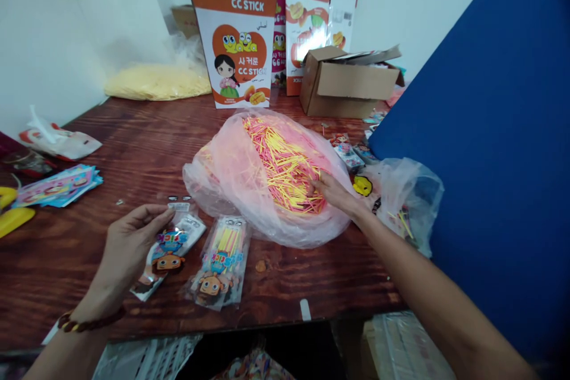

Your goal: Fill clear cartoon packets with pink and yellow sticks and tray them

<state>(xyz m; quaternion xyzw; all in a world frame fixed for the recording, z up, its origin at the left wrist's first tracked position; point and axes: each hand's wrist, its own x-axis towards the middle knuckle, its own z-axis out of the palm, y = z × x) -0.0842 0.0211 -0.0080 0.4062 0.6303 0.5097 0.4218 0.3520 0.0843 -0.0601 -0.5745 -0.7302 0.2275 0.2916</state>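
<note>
Between thumb and fingers my left hand (140, 231) pinches the top of a clear printed plastic pouch (171, 243), which hangs over other pouches on the table. My right hand (323, 187) reaches into a big translucent plastic bag (231, 154) full of thin pink and yellow sticks (285, 160). Its fingertips are down among the sticks, so what they grip is partly hidden. To the right of my left hand lies a filled pouch (222, 261) with pink and yellow sticks showing through it.
Printed CC Stick cartons (243, 41) and an open brown box (347, 86) stand behind. A blue panel (481, 148) borders the right side, beside a clear bag (409, 196). Left are printed sheets (62, 186), a tissue pack (62, 139) and a yellow-handled tool (15, 214).
</note>
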